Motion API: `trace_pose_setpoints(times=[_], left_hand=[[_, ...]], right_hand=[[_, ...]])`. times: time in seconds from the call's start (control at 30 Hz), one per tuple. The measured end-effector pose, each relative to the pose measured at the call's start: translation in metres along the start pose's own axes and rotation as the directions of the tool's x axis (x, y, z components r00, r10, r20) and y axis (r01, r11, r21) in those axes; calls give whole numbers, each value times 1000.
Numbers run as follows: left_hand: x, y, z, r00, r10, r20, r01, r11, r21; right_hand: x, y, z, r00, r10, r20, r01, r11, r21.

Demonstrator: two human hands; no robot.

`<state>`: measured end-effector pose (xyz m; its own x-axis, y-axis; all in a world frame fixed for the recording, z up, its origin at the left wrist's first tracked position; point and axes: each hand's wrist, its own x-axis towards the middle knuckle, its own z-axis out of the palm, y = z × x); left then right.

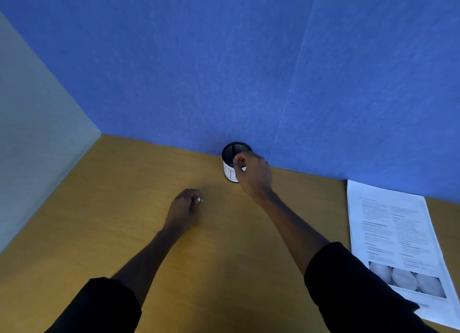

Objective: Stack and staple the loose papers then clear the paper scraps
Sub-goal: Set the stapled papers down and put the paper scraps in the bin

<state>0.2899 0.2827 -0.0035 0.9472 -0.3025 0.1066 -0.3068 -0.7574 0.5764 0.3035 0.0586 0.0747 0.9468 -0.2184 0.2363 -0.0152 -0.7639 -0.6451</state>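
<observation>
A black mesh cup (232, 152) with a white label stands on the wooden desk (124, 208) against the blue wall. My right hand (254, 175) is at the cup's rim, fingers pinched together; a bit of white shows under them, but whether it is a scrap I cannot tell. My left hand (184, 208) rests low on the desk to the left of the cup, fingers closed on a small white paper scrap (199, 200). A stack of printed papers (395, 243) lies flat at the right side of the desk.
A blue partition wall (249, 71) runs along the back of the desk and a pale green one (37, 133) closes the left side. Both forearms wear dark sleeves pushed up.
</observation>
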Motion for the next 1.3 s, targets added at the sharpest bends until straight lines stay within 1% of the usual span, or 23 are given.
trace_pose_setpoints(times=[0.13,0.37,0.63,0.83,0.97,1.1,1.3], left_hand=[[1,-1,-2,1000,0,-8,0,1000,9],[7,1,1,999,-23,23,21,995,97],[4,10,6,993,-106,-50,112,983,143],[4,14,5,996,-92,-17,94,976,198],[2,19,7,996,-86,17,77,953,293],[6,24,10,996,-88,29,73,938,338],[9,27,16,991,-96,96,45,900,432]], right_hand=[[1,0,-1,1000,6,3,-6,1000,4],[0,-1,0,1000,-10,21,10,1000,13],[1,-2,0,999,3,37,-2,1000,-3],[2,-4,-1,999,7,34,-8,1000,9],[3,-4,-2,999,4,35,-5,1000,7],[3,-3,-3,999,2,33,-2,1000,-5],[3,-1,-3,999,12,32,-12,1000,-10]])
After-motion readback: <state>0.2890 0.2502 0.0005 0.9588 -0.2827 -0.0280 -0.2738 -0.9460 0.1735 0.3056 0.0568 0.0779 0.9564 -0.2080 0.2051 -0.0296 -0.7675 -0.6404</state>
